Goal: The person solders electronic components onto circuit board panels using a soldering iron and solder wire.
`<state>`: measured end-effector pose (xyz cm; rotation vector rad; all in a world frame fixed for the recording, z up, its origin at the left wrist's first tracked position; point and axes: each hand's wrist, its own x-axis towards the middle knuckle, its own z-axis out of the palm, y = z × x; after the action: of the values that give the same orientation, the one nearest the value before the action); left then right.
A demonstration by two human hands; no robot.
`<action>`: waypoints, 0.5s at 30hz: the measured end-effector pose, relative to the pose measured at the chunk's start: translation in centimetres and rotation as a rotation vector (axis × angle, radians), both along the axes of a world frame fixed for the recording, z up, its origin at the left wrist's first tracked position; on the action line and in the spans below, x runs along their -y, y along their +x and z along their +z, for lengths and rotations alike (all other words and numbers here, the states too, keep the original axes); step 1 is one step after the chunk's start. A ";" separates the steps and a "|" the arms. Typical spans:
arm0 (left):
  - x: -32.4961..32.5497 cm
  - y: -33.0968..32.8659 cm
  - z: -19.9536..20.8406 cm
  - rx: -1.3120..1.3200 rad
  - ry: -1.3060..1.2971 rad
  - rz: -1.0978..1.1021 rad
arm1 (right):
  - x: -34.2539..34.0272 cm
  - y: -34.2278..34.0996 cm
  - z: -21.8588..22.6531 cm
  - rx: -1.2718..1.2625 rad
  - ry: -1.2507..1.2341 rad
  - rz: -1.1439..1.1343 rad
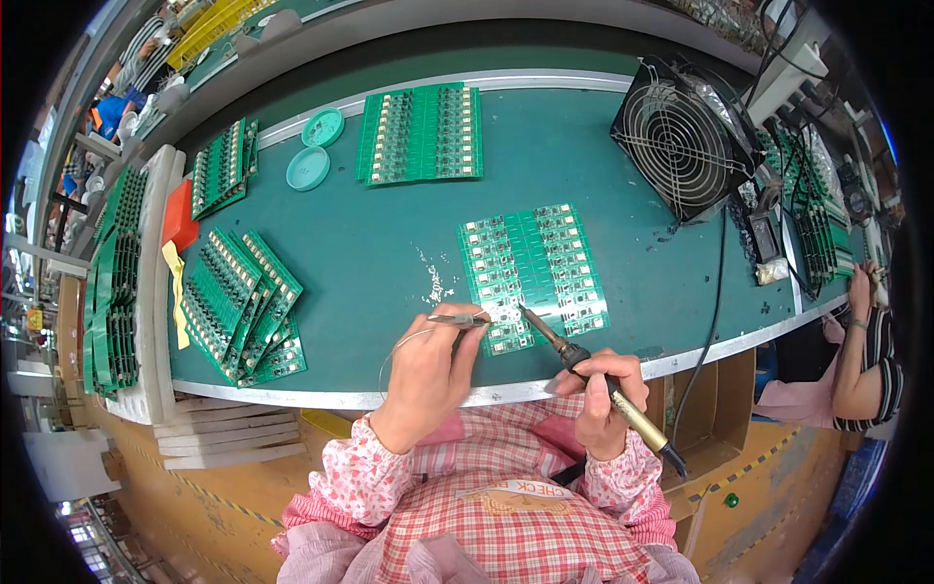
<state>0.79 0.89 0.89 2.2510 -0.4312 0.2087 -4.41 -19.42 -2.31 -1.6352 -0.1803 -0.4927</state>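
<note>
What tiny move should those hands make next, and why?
Perhaps the left hand should ease its slim tool slightly rightward: the tool's end sits just left of the tip of the soldering iron, which the right hand holds at the green circuit board.

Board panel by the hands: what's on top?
Rows of small components; the soldering iron reaches over to the left half. The left hand and slim tool hide some of the panel at its left edge; what's there isn't visible.

A green worktop point(564, 146) edged with a pale metal strip point(496, 394) spans the middle, with a grey ledge point(506, 34) along its far side. Black-and-yellow striped tape point(230, 504) crosses the yellowish-brown floor point(195, 521) nearer, left and right.
</note>
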 end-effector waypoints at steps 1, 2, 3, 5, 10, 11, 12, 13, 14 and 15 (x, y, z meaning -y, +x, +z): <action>0.0 0.0 0.0 -0.001 0.006 -0.003 | 0.0 0.1 -0.1 0.007 0.001 -0.001; -0.1 0.0 0.1 0.006 0.007 -0.004 | 0.1 0.1 -0.1 0.009 -0.021 -0.005; -0.3 0.0 0.3 -0.030 -0.010 -0.005 | 0.1 0.1 -0.2 0.011 -0.043 -0.010; -0.8 -0.1 0.6 -0.058 -0.020 -0.002 | 0.2 0.1 -0.2 0.015 -0.041 -0.015; -4.2 -0.5 0.2 -0.149 -0.242 0.210 | -0.1 0.0 0.2 -0.035 0.053 -0.061; -4.9 -0.5 0.1 -0.145 -0.295 0.288 | -0.3 0.1 0.6 -0.048 0.073 -0.070; -5.6 -0.5 -0.1 -0.144 -0.252 0.321 | -0.5 0.4 0.9 -0.032 0.076 -0.082; -5.9 -0.6 -0.5 -0.139 -0.242 0.329 | -0.6 0.6 1.1 -0.017 0.076 -0.094; -6.1 -0.6 -1.0 -0.118 -0.242 0.349 | -0.6 1.0 1.2 -0.007 0.096 -0.068; -6.1 -0.6 -1.2 -0.097 -0.244 0.368 | -0.8 1.0 1.1 -0.006 0.105 -0.060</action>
<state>0.16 7.02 -0.26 2.0721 0.0623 0.3220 -3.42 -18.66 -1.18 -1.5427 -0.0990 -0.5346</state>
